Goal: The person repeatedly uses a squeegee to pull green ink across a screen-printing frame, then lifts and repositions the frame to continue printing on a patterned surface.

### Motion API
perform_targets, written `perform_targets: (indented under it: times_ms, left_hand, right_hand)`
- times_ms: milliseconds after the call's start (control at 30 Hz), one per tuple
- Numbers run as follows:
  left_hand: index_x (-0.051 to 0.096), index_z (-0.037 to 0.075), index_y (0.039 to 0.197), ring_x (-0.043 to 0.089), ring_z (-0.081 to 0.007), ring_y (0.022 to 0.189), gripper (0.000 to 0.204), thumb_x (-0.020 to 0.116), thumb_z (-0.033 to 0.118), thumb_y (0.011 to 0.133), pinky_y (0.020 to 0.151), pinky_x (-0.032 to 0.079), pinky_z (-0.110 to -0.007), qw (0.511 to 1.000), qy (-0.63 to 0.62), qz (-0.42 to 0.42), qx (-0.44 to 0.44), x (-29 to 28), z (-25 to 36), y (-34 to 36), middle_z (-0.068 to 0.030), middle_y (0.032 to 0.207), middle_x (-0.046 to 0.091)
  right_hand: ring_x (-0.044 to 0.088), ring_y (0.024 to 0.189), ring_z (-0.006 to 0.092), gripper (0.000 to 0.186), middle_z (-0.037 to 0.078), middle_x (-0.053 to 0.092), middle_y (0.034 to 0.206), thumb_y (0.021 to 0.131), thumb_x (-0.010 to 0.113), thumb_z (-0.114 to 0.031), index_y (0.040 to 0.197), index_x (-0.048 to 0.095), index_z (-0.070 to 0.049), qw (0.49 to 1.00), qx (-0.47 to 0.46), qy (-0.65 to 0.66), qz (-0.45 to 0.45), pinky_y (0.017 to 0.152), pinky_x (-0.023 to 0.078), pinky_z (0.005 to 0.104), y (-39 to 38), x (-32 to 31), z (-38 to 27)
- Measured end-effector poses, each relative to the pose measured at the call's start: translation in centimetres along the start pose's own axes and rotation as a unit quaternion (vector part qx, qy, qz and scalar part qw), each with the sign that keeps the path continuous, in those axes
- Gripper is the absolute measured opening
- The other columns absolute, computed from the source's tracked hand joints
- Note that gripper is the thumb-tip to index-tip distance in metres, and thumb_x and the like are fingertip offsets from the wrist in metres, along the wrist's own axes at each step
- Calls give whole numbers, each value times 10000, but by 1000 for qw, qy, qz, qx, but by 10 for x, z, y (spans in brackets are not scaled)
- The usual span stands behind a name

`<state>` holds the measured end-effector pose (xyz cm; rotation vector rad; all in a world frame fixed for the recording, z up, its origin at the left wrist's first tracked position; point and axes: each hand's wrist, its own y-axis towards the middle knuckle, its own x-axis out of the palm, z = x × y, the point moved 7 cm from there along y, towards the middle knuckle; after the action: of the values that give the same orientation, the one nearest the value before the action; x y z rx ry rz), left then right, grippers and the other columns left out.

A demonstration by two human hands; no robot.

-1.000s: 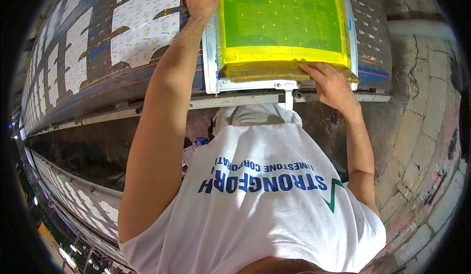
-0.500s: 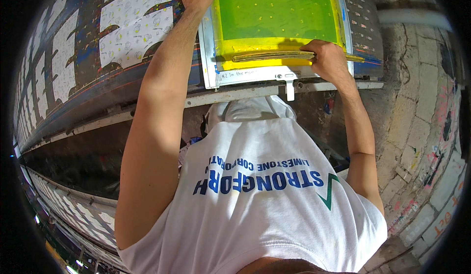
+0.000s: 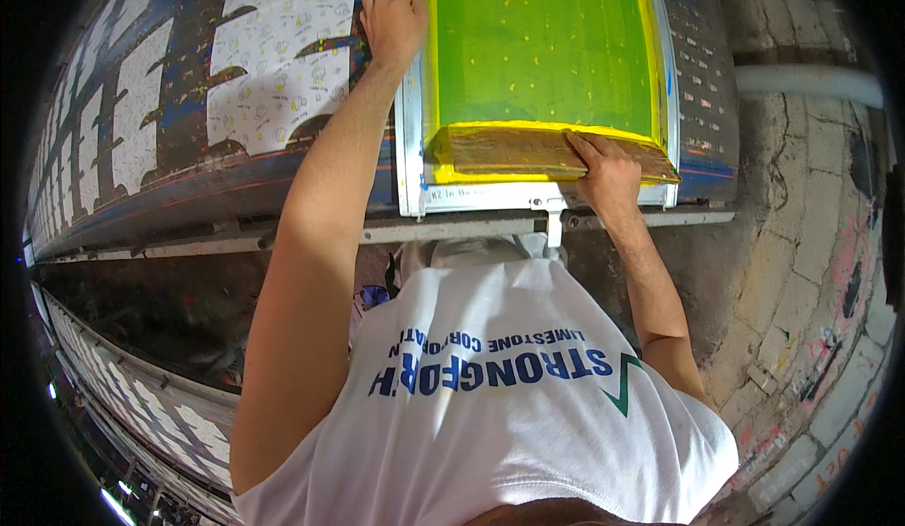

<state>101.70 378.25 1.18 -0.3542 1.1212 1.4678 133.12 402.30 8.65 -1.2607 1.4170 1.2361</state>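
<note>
l hand [image 3: 394, 19]: flat on metal screen frame [image 3: 411, 121] edge | r hand [image 3: 608, 170]: gripping wooden squeegee [image 3: 528, 152] on green mesh [image 3: 542, 45]

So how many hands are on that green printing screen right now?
2. The left hand rests on the left edge of the metal frame, near its far end. The right hand grips the wooden squeegee lying across the screen's near end. None seem hidden.
</note>
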Motion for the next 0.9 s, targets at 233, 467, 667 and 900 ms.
perform_targets:
  times_ms: [233, 467, 667, 900]
  left_hand:
    - [774, 214, 1279, 542, -353, 1185, 309, 639, 266, 1006, 1013, 434, -513, 1000, 6, -9, -9, -7, 5, 1, -139, 1254, 651]
    - [795, 172, 1224, 608, -361, 1057, 267, 697, 201, 977, 944, 477, -487, 998, 45, 21, 34, -13, 13, 4, -154, 1132, 694]
    - [790, 207, 1229, 594, -332, 1112, 305, 717, 187, 934, 1013, 441, -487, 998, 66, -5, 2, -12, 15, 3, -97, 1184, 680]
    - [777, 202, 1246, 592, -330, 1162, 296, 699, 181, 962, 1035, 436, -491, 995, 96, -2, 8, -17, 23, 2, -124, 1206, 680]
  right_hand:
    - [741, 896, 342, 424, 99, 761, 1036, 763, 715, -37, 1161, 789, -165, 999, 26, -5, -21, 754, 605, 465, 132, 15, 37]
    - [745, 942, 374, 436, 141, 772, 1048, 793, 697, -69, 1187, 804, -223, 998, 28, -28, -45, 808, 614, 493, 288, 31, 84]
    - [751, 965, 391, 363, 177, 778, 1028, 805, 713, -144, 1154, 803, -180, 998, 3, -53, -40, 829, 622, 513, 411, 45, 122]
    - [746, 950, 446, 305, 250, 765, 998, 792, 706, -221, 1010, 779, -21, 993, -88, -23, -70, 850, 611, 543, 490, 42, 143]
